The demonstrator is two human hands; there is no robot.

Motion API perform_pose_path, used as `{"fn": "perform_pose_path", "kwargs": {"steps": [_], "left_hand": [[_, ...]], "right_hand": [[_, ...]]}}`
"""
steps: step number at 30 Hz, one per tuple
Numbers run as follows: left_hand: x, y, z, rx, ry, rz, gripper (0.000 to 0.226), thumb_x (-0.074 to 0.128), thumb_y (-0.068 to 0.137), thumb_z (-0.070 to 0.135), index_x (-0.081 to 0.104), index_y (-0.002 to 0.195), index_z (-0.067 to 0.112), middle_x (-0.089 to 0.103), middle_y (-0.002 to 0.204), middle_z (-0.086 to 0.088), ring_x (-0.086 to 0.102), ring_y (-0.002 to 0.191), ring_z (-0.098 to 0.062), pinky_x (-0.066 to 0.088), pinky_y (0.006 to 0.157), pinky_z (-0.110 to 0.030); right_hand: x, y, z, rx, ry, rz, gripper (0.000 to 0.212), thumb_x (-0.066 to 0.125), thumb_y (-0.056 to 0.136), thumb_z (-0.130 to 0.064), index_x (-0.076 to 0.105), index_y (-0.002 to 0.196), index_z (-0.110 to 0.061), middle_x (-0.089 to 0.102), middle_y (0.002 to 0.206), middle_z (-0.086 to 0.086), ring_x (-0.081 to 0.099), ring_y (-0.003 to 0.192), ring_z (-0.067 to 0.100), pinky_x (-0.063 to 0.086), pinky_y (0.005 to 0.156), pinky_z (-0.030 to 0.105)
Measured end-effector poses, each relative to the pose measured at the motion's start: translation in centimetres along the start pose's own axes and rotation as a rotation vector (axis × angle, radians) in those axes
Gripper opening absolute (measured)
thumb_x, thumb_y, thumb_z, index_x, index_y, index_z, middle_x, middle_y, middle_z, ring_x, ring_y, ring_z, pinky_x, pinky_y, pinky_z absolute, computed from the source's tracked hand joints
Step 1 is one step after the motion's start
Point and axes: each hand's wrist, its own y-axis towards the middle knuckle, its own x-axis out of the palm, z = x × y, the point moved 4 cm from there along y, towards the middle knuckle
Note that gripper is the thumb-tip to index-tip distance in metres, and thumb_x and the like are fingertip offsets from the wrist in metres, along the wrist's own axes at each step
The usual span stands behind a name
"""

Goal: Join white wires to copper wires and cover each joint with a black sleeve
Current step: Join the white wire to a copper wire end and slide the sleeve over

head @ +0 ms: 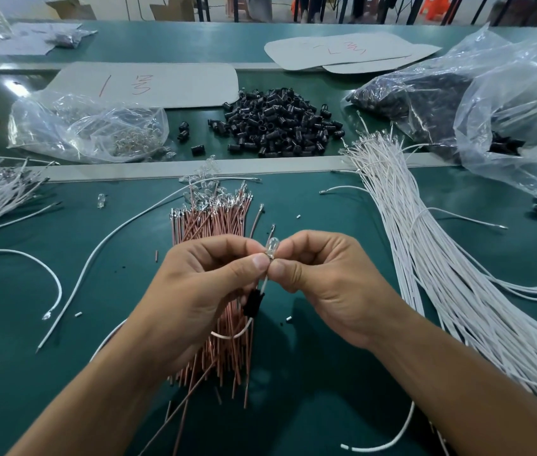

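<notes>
Bright, even light from overhead; colours read clean. Soft shadow on the green table [342, 209] beneath the left hand [194, 291] and right hand [329, 291]. White glare on the plastic bag [517, 103], right. Wide-angle bowing: table edges curve toward the corners. Centre sharp; far background slightly soft.

In front of me the copper wire bundle [214, 225] lies mid-table [326, 225], the held wire [265, 283] above it; the long wire bundle [431, 258] lies to its right, the sleeve pile [280, 126] behind, one bag [86, 130] left of that pile, another bag [507, 93] right
</notes>
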Motion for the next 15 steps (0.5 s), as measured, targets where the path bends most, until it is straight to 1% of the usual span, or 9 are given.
{"fn": "perform_pose_path", "kwargs": {"steps": [4, 6, 7, 9, 10, 11, 12, 14, 15], "left_hand": [[-0.1, 0.0, -0.2, -0.099, -0.042, -0.020, 0.003, 0.074, 0.069, 0.009, 0.076, 0.071, 0.009, 0.061, 0.066, -0.010, 0.053, 0.056, -0.012, 0.045, 0.050, -0.018], [-0.2, 0.0, -0.4, -0.139, -0.060, -0.049, 0.001, 0.075, 0.068, 0.008, 0.074, 0.069, 0.009, 0.063, 0.069, -0.012, 0.056, 0.060, -0.014, 0.047, 0.055, -0.020], [-0.3, 0.0, -0.5, -0.151, -0.063, -0.061, 0.002, 0.075, 0.069, 0.008, 0.073, 0.069, 0.008, 0.064, 0.072, -0.013, 0.058, 0.064, -0.017, 0.049, 0.059, -0.021], [-0.4, 0.0, -0.6, -0.172, -0.070, -0.095, 0.003, 0.074, 0.072, 0.010, 0.072, 0.074, 0.007, 0.066, 0.076, -0.015, 0.062, 0.069, -0.019, 0.053, 0.064, -0.023], [-0.4, 0.0, -0.6, -0.183, -0.064, -0.117, 0.005, 0.073, 0.074, 0.012, 0.073, 0.078, 0.008, 0.065, 0.075, -0.015, 0.062, 0.068, -0.020, 0.053, 0.061, -0.025], [-0.4, 0.0, -0.6, -0.191, -0.042, -0.131, 0.005, 0.072, 0.077, 0.014, 0.073, 0.080, 0.010, 0.064, 0.073, -0.014, 0.061, 0.065, -0.020, 0.051, 0.057, -0.025], [-0.5, 0.1, -0.7, -0.192, 0.003, -0.131, 0.005, 0.072, 0.079, 0.015, 0.073, 0.082, 0.011, 0.061, 0.070, -0.014, 0.058, 0.061, -0.021, 0.048, 0.054, -0.025], [-0.8, 0.2, -0.7, -0.170, 0.125, -0.116, 0.005, 0.073, 0.081, 0.018, 0.074, 0.082, 0.014, 0.059, 0.066, -0.012, 0.051, 0.058, -0.022, 0.043, 0.051, -0.024], [-1.0, 0.3, -0.6, -0.159, 0.175, -0.117, 0.005, 0.076, 0.082, 0.019, 0.075, 0.083, 0.013, 0.059, 0.066, -0.012, 0.049, 0.058, -0.022, 0.043, 0.051, -0.023]], "right_hand": [[-0.1, 0.0, 0.1, 0.054, -0.012, -0.016, 0.011, 0.082, 0.067, -0.012, 0.075, 0.068, -0.021, 0.068, 0.066, -0.004, 0.058, 0.059, 0.004, 0.047, 0.059, 0.014], [0.0, -0.1, 0.1, 0.067, -0.013, -0.044, 0.016, 0.086, 0.063, -0.020, 0.072, 0.070, -0.019, 0.067, 0.067, -0.002, 0.059, 0.061, 0.006, 0.047, 0.059, 0.016], [0.0, -0.1, 0.1, 0.066, -0.016, -0.058, 0.020, 0.086, 0.062, -0.021, 0.069, 0.073, -0.019, 0.067, 0.069, -0.001, 0.060, 0.064, 0.009, 0.048, 0.062, 0.018], [0.0, -0.2, -0.2, 0.031, -0.062, -0.090, 0.026, 0.083, 0.070, -0.014, 0.064, 0.089, -0.017, 0.067, 0.075, 0.001, 0.063, 0.071, 0.017, 0.053, 0.070, 0.026], [0.0, -0.2, -0.6, -0.015, -0.137, -0.100, 0.029, 0.081, 0.076, -0.010, 0.064, 0.098, -0.018, 0.066, 0.077, 0.002, 0.064, 0.074, 0.020, 0.054, 0.073, 0.032], [-0.1, -0.2, -1.1, -0.094, -0.268, -0.095, 0.031, 0.079, 0.081, -0.007, 0.065, 0.105, -0.020, 0.066, 0.081, 0.002, 0.064, 0.075, 0.022, 0.055, 0.076, 0.037], [-0.2, -0.3, -1.7, -0.201, -0.439, -0.089, 0.029, 0.078, 0.084, -0.007, 0.068, 0.108, -0.020, 0.066, 0.083, 0.001, 0.064, 0.076, 0.021, 0.055, 0.076, 0.039], [-0.1, -0.6, -2.7, -0.410, -0.750, -0.114, 0.018, 0.077, 0.088, -0.008, 0.074, 0.104, -0.014, 0.068, 0.087, -0.001, 0.065, 0.078, 0.017, 0.054, 0.072, 0.033], [-0.1, -0.7, -2.9, -0.470, -0.842, -0.133, 0.014, 0.077, 0.089, -0.008, 0.076, 0.102, -0.010, 0.069, 0.088, -0.001, 0.064, 0.078, 0.014, 0.052, 0.071, 0.027]]}}
